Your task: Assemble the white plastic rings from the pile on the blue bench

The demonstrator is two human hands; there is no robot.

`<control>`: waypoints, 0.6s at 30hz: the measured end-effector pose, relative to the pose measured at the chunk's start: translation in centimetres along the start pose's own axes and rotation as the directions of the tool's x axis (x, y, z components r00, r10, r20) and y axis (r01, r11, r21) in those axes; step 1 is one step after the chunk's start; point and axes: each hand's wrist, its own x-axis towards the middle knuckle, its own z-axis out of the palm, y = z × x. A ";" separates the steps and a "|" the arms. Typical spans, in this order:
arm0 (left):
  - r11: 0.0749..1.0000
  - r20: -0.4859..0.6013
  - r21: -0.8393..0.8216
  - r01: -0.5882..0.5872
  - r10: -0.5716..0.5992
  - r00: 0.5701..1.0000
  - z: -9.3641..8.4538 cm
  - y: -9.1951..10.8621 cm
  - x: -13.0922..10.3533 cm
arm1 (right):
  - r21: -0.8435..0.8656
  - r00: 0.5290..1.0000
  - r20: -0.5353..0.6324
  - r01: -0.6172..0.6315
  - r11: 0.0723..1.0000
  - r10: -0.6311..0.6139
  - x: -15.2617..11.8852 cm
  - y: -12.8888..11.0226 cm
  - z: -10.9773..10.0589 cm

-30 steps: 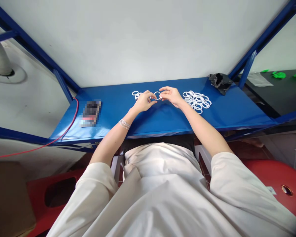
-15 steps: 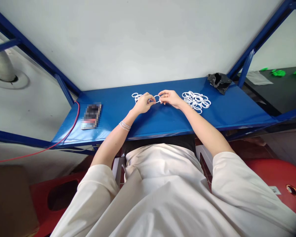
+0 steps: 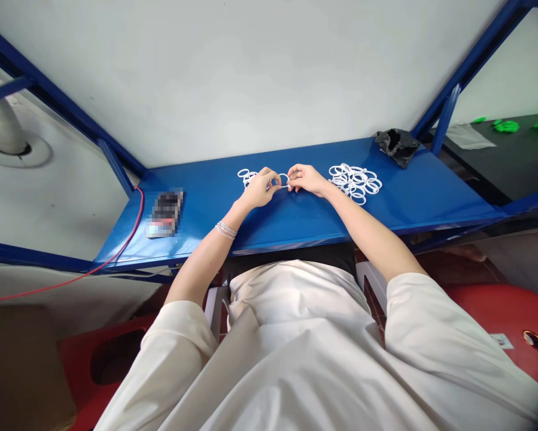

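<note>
No text can be read; the small object (image 3: 164, 212) at nine o'clock on the blue shelf (image 3: 295, 215) is blurred.

Ring: a thin white ring (image 3: 283, 180), pinched on both sides between the two hands.
Position: held just above the blue counter (image 3: 295, 215).

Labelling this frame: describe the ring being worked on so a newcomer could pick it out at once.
Start at the blue shelf against the white wall. At its middle, the left hand and right hand meet. Pinched between their fingertips is one white ring, lifted off the surface, unlike the big pile of rings on the right and the small cluster on the left.
</note>
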 end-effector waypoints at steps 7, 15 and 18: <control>1.000 0.007 -0.011 -0.006 0.006 1.000 0.0 -0.1 0.0 | -0.019 1.000 0.004 0.015 1.000 -0.015 0.3 0.4 -0.1; 1.000 0.006 0.001 0.000 0.000 1.000 0.0 0.0 0.1 | -0.028 0.999 0.004 0.033 0.999 -0.033 0.8 1.4 -0.3; 1.000 0.007 0.004 -0.001 0.001 1.000 -0.1 0.0 0.1 | -0.030 1.000 0.004 0.031 0.999 -0.031 1.0 1.5 -0.3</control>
